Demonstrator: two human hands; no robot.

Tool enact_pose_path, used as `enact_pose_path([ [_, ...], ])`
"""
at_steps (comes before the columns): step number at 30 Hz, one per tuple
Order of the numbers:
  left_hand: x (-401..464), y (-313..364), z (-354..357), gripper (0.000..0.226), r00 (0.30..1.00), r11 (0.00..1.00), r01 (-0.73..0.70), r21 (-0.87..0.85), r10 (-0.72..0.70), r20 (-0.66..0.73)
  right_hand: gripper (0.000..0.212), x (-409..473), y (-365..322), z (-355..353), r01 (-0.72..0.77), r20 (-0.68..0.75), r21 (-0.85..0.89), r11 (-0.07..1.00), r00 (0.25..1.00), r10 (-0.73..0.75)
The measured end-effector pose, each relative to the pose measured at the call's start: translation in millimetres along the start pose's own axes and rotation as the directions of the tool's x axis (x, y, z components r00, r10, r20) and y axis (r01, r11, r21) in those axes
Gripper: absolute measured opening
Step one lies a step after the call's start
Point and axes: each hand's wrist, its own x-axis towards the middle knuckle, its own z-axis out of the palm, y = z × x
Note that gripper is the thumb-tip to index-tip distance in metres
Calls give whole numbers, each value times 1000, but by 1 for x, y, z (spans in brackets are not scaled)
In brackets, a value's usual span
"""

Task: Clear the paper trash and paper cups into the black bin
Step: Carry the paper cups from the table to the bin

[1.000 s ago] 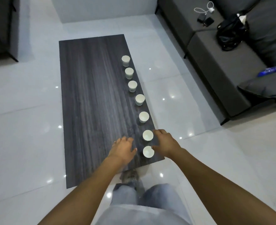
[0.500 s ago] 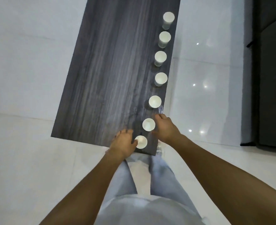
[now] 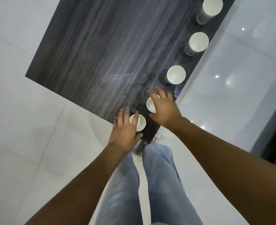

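Both hands reach over the near corner of the dark wood-grain bench (image 3: pixel 101 54), fingers spread and grasping nothing: the left hand (image 3: pixel 126 129) hovers over the nearest white paper cup (image 3: pixel 140 123), the right hand (image 3: pixel 165 109) over the second white paper cup (image 3: pixel 150 104). Three more white paper cups (image 3: pixel 176 74) stand upright along the bench's right edge, above a glossy white tiled floor (image 3: pixel 28 143)
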Motion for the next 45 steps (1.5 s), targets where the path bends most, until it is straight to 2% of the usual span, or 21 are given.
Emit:
enact_pose_path([
  [6, 28, 16, 35, 92, 1000, 1000, 9, -29, -8, 23, 86, 17, 10, 31, 38, 38, -52, 998, 999, -36],
  [13, 31, 13, 42, 77, 995, 992, -96, 77, 96, -4, 70, 11, 16, 38, 52, -22, -16, 999, 998, -53],
  [17, 12, -5, 25, 68, 999, 1000, -14, 8, 14, -39, 71, -3, 1, 22, 41, 0, -56, 998, 999, -41],
  [21, -22, -32, -1, 62, 991, 990, 104, -100, -112, -79, 73, -17, -42, -8, 76, 50, -108, 991, 996, -71],
  [30, -113, -156, -97, 56, 915, 901, 270, -340, -349, -200, 75, -26, -228, -92, 313, 25, -224, 923, 949, -316],
  [35, -188, -257, -146, 59, 826, 814, 319, -485, -490, -279, 74, -33, -368, -108, 400, -9, -267, 877, 909, -418],
  [40, -279, -360, -154, 55, 724, 705, 387, -594, -631, -278, 71, -50, -513, -87, 584, 88, -335, 740, 801, -592],
  [45, -362, -441, -140, 57, 552, 525, 447, -724, -799, -239, 69, -66, -643, -52, 741, 205, -375, 557, 652, -730],
])
